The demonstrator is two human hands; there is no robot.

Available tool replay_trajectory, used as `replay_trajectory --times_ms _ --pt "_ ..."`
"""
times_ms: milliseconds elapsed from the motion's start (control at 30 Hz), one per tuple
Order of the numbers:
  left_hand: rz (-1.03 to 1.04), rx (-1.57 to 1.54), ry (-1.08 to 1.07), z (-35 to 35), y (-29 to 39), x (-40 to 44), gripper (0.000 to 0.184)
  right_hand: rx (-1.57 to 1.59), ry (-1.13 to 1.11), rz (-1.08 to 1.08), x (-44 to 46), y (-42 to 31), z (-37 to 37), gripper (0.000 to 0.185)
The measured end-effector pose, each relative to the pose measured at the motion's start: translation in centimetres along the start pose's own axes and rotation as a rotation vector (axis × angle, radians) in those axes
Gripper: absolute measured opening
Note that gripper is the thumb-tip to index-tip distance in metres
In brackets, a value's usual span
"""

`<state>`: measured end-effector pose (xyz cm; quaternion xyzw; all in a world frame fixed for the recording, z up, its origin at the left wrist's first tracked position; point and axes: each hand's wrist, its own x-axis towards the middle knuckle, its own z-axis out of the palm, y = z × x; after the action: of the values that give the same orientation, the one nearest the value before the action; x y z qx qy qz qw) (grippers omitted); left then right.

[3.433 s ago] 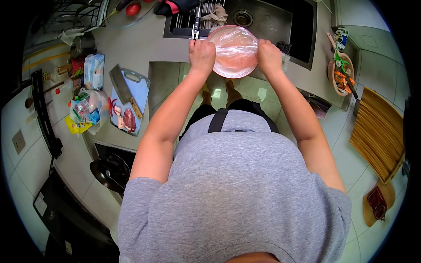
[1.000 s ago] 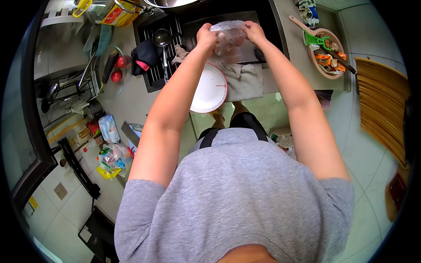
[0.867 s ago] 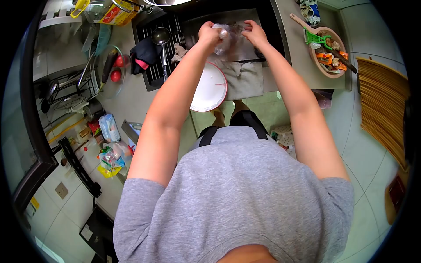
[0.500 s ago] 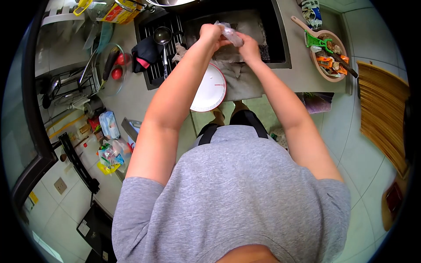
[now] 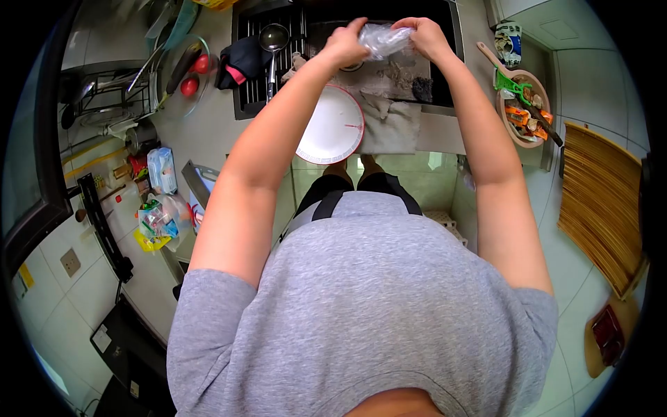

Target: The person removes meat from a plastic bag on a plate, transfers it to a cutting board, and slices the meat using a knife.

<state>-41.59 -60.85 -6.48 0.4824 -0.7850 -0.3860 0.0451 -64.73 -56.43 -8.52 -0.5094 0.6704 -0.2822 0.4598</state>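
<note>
I hold crumpled clear plastic [image 5: 384, 42] over the sink [image 5: 406, 75] at my twelve o'clock.
My right hand [image 5: 427, 38] pinches its three o'clock end; my left hand [image 5: 345, 46] meets its nine o'clock end, though I can't tell whether those fingers grip. From the plastic, the red-rimmed plate [image 5: 332, 125] lies toward seven o'clock, the grey cloth [image 5: 394, 131] at six.

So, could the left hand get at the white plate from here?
Probably yes: the white plate lies near the left hand, and nothing covers its middle. But that hand is at the crumpled clear plastic, so it may have to leave that first.
</note>
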Motion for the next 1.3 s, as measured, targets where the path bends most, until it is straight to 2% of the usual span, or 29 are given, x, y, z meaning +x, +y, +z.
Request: replay_trajectory --times_ms 33,100,133,167,233,300,333,367,433,467,500,567,633,667,700,767,800,833,867,900,967,1033,1100,1167,1200,1233,1300 --pt "0.061 0.076 -0.067 0.5 0.3 -0.2 0.096 -0.004 0.001 -0.002 0.1 0.0 0.3 0.042" --pt "0.044 0.122 -0.122 2.2 1.3 -0.9 0.101 -0.037 0.099 -0.190 0.2 0.1 1.0 0.035" --pt "-0.002 0.012 -0.197 2.4 1.9 -1.2 0.106 -0.042 0.107 -0.190 -0.3 -0.8 1.1 0.035" --pt "-0.128 -0.206 -0.245 2.5 2.5 -1.7 0.095 -0.037 0.132 -0.153 -1.1 -1.7 1.5 0.033" --pt "-0.331 -1.001 -0.233 3.6 2.6 -2.8 0.080 -0.046 0.209 -0.114 -2.7 -3.0 2.6 0.027" --pt "-0.528 -1.766 -0.433 3.8 0.4 -2.1 0.066 0.011 0.245 -0.187 -3.8 -2.8 3.8 0.029" --pt "-0.525 -1.863 -0.472 3.8 -0.3 -2.7 0.060 0.030 0.234 -0.176 -4.8 -3.4 4.3 0.030" --pt "-0.524 -1.864 -0.474 4.0 -0.5 -2.5 0.060 0.174 0.234 -0.253 -5.3 -2.4 5.5 0.033" --pt "-0.449 -1.901 -0.371 5.0 -0.8 -2.1 0.053 0.273 0.110 -0.278 -7.5 -2.6 7.1 0.032" --pt "-0.485 -2.000 -0.450 6.4 -3.1 -0.1 0.040 0.274 0.111 -0.275 -8.6 -2.7 7.8 0.032" --pt "-0.489 -1.998 -0.455 6.4 -3.0 -0.1 0.040 0.296 0.095 -0.268 -9.7 -2.8 8.4 0.031" --pt "-0.429 -1.560 0.079 6.5 -2.6 -0.2 0.031 0.317 0.084 -0.258 -10.7 -2.5 9.0 0.029" --pt "-0.349 -1.580 0.093 5.7 -2.2 -0.9 0.034 0.500 0.301 -0.159 -11.3 -1.1 9.0 0.025" --pt "-0.347 -1.489 0.102 5.3 -2.0 -1.4 0.036 0.687 0.361 0.096 -11.1 -0.3 8.6 0.023" --pt "-0.345 -1.397 0.109 5.2 -2.0 -2.1 0.037 0.849 0.445 0.205 -11.5 -0.5 8.3 0.026" --pt "-0.320 -1.299 0.096 5.0 -1.8 -2.5 0.037 1.361 0.442 0.584 -11.2 0.1 7.5 0.041" --pt "-0.085 -1.017 0.233 5.8 -2.6 -2.5 0.033 1.699 0.275 0.578 -11.0 1.4 7.6 0.053" --pt "0.152 -0.728 0.357 5.2 -1.9 -2.9 0.029 1.712 0.295 0.567 -11.3 1.2 7.7 0.053" --pt "0.216 -0.576 0.368 4.8 -1.4 -3.8 0.031 1.746 0.227 0.500 -11.4 0.9 8.1 0.054" --pt "0.232 -0.574 0.348 4.7 -1.4 -4.0 0.031 1.775 0.159 0.432 -11.5 0.6 8.4 0.055" --pt "0.563 -0.150 0.338 4.9 -1.5 -4.5 0.038 1.739 0.164 0.349 -11.5 0.7 9.0 0.057" --pt "0.628 -0.080 0.272 4.4 0.1 -5.9 0.039 1.636 0.134 0.203 -11.5 1.3 9.5 0.062" --pt "0.622 0.149 0.251 4.3 1.5 -6.9 0.040 1.568 0.199 0.156 -12.4 1.6 9.6 0.066" --pt "0.651 0.153 0.230 4.7 2.2 -6.5 0.039 1.328 0.157 0.078 -13.0 1.8 9.7 0.064" --pt "0.638 0.080 0.210 5.4 1.6 -5.7 0.039 1.251 0.183 -0.011 -12.9 2.6 10.0 0.062" --pt "0.626 0.003 0.185 5.6 1.8 -5.2 0.040 1.194 0.231 -0.019 -13.2 3.1 10.2 0.052" --pt "0.605 0.090 0.177 6.3 2.7 -4.8 0.053 0.953 0.363 0.026 -13.1 4.7 10.7 0.041"
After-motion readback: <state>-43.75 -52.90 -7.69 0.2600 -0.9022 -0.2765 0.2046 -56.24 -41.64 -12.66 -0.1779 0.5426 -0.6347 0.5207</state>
